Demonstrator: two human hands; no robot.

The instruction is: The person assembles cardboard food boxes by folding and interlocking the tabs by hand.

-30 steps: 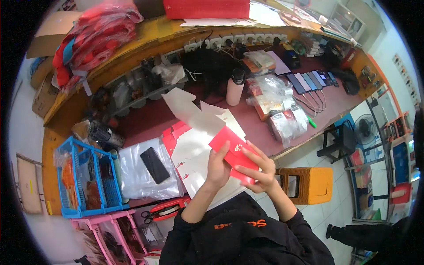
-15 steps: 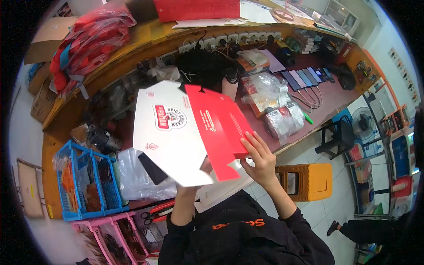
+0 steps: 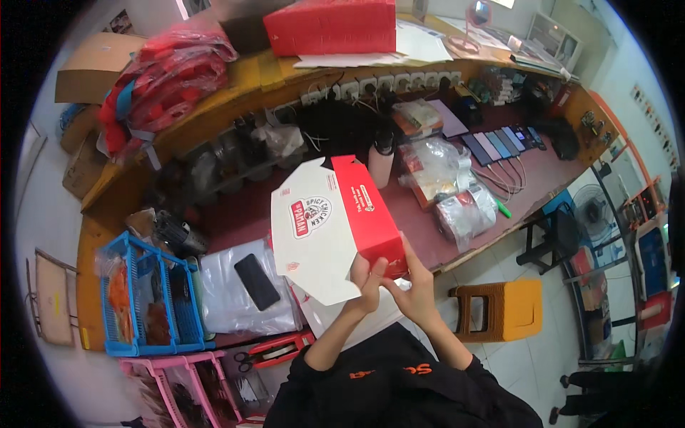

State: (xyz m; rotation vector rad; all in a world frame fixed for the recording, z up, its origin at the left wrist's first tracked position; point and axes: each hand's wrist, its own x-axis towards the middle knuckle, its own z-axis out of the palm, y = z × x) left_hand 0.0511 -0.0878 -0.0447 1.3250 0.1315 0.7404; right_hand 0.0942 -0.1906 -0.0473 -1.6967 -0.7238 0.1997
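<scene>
A partly folded cardboard food box (image 3: 315,232), white with a red side and a printed logo on its flap, is held above the desk in front of me. The near corner of its red side is folded up. My left hand (image 3: 367,287) grips that near corner, thumb up against the red end; its other fingers are partly hidden by the white flap. My right hand (image 3: 415,289) closes round the right side of the same corner, its thumb close to the left one. Left of the box, a black phone (image 3: 257,282) lies on a stack of clear plastic bags (image 3: 222,289).
A blue basket (image 3: 151,349) stands at the left, above a pink rack (image 3: 160,364). Scissors (image 3: 245,360) lie near a red tape dispenser (image 3: 282,349). Beyond the box are a pink bottle (image 3: 381,165), plastic-wrapped parcels (image 3: 464,214) and a row of phones (image 3: 492,146). A yellow stool (image 3: 521,310) stands right.
The box has gone from a flatter sheet to a folded corner with a raised red side. My left hand has come out from under it to the corner, beside my right hand.
</scene>
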